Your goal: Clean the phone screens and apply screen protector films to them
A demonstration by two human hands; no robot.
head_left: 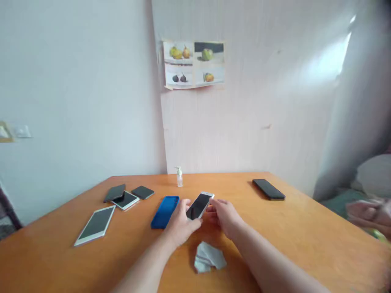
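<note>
A white-framed smartphone (199, 206) with a dark screen is held tilted above the table in front of me. My left hand (182, 221) grips its lower left part, with the thumb along the near edge. At the phone's upper right side is my right hand (224, 213), fingers curled and pinching at the edge; some of those fingertips are hidden. A blue phone case (165, 212) lies just left of my left hand, partly covered by it. Between my forearms rests a crumpled grey-white cloth or tissue (209, 257).
A small clear pump bottle (179, 178) stands toward the back of the wooden table (293, 244). On the left lie a white tablet-like device (95, 226), a white phone (126, 200) and two dark phones (115, 193). A black phone (268, 189) lies at the right.
</note>
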